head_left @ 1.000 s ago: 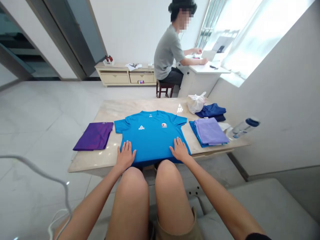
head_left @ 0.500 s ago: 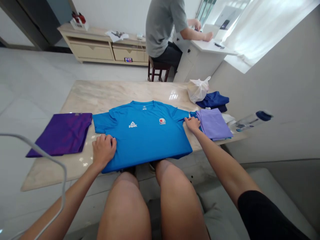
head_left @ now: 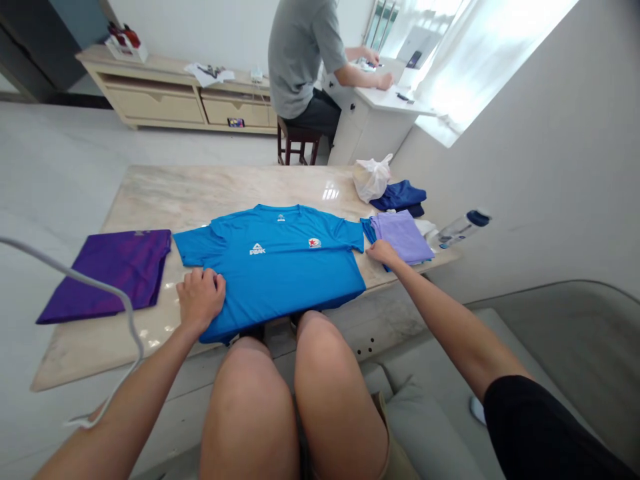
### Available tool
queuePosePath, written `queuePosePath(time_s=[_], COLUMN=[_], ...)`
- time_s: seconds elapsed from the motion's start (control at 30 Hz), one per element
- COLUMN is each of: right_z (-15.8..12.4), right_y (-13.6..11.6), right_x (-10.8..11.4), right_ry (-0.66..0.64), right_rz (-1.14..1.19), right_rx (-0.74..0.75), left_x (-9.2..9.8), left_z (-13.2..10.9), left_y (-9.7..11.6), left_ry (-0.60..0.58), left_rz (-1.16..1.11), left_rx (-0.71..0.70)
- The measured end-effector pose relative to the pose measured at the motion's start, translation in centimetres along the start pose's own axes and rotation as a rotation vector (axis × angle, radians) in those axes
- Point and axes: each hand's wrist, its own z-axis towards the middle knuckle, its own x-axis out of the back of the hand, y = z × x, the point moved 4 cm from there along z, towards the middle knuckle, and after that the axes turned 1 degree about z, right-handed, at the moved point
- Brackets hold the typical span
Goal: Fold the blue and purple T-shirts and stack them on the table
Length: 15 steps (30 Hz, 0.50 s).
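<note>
A bright blue T-shirt (head_left: 280, 260) lies spread flat, front up, on a marble table (head_left: 210, 193), its hem hanging over the near edge above my knees. My left hand (head_left: 200, 299) rests on the shirt's left side below the sleeve, fingers curled in and pressing the cloth. My right hand (head_left: 383, 253) sits at the tip of the shirt's right sleeve, fingers bent against the fabric, right beside a stack of folded lilac and blue cloths (head_left: 403, 235).
A folded purple garment (head_left: 107, 272) lies at the table's left. At the right are a white plastic bag (head_left: 371, 177), a dark blue garment (head_left: 400, 197) and a water bottle (head_left: 460, 229). A person in a grey shirt (head_left: 300, 60) sits at a desk behind. A white cable (head_left: 95, 290) crosses the left foreground.
Both hands left the shirt's hem: the left slid to the left side and curled, the right reached out to the right sleeve. The view tipped down and shifted left.
</note>
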Motion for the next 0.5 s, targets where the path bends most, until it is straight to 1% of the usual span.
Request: queuePosePath(time_s=[0.07, 0.13, 0.2, 0.33, 0.4, 0.5], right_z=[0.0, 0.5, 1.2, 2.9, 3.9, 5.7], right_y=[0.1, -0.3, -1.2, -3.6, -4.6, -5.6], right_x=[0.1, -0.1, -0.7, -2.3, -2.7, -2.3], right_ry=[-0.066, -0.105, -0.1, -0.041, -0.03, -0.025], right_rz=[0.019, 0.04, 0.049, 0.06, 0.076, 0.121], right_rx=[-0.106, -0.209, -0.297, -0.475, -0.528, -0.511], left_x=[0.0, 0.0, -0.1, -0.3, -0.3, -0.3], left_z=[0.0, 0.0, 0.0, -0.1, -0.1, -0.1], left_y=[0.0, -0.1, -0.1, -0.2, -0.2, -0.2], left_ry=[0.013, 0.027, 0.034, 0.04, 0.036, 0.027], left_rz=[-0.013, -0.029, -0.049, -0.06, -0.048, -0.038], left_rx=[-0.004, -0.006, -0.006, -0.007, -0.01, -0.006])
